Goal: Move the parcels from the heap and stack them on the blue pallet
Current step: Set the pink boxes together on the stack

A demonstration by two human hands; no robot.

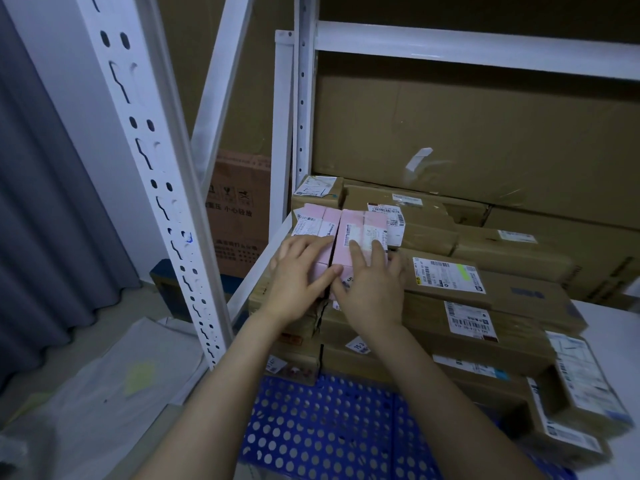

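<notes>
Two pink parcels lie side by side on top of a stack of brown cardboard parcels [446, 327] that stands on the blue perforated pallet [322, 431]. My left hand [298, 275] lies flat with straight fingers on the left pink parcel [317, 220]. On the right pink parcel [360, 230] rests my right hand [370, 285], fingers spread over its top and thumb against its near left edge. Both parcels carry white shipping labels.
White metal shelf uprights [152, 174] rise close at the left and behind the stack. Large brown cartons [467, 140] fill the shelf behind. More labelled parcels [581, 393] sit at the right. Clear plastic sheeting [97, 393] covers the floor at the lower left, by a grey curtain.
</notes>
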